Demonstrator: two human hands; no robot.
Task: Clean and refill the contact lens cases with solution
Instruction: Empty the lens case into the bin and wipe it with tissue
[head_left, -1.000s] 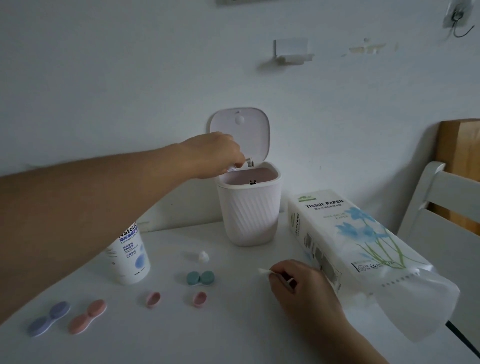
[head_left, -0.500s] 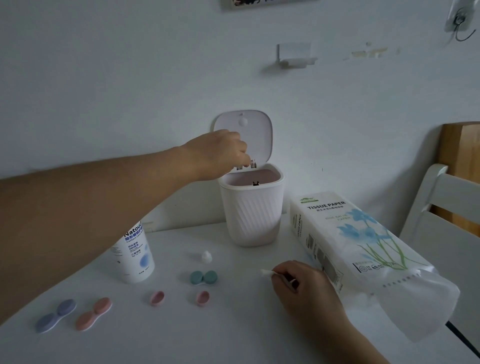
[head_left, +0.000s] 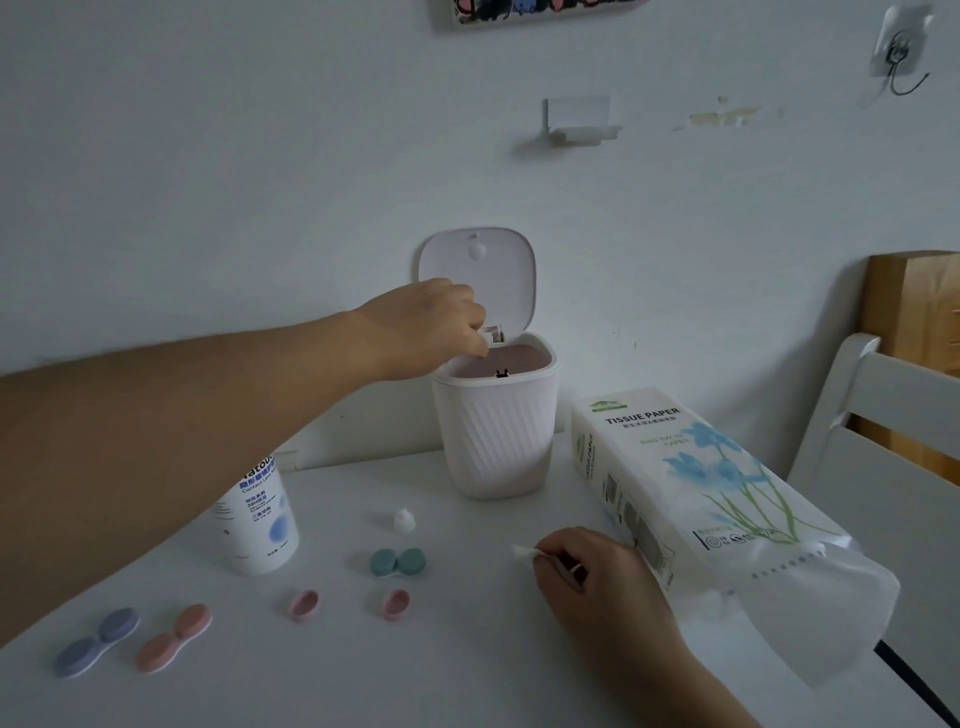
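Her left hand (head_left: 431, 332) hangs curled over the open bin (head_left: 496, 441) at twelve o'clock; whether it holds anything I cannot tell. The right hand (head_left: 597, 582) pinches a cotton swab (head_left: 524, 553), ready for wiping.

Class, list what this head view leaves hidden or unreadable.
- Left hand fingertips: curled over the bin; anything held is hidden.
- Bin contents: rim blocks them.
- Solution bottle top: behind the forearm.
- Cotton swab far end: inside the right hand.
- Tissue pack small print: too small.
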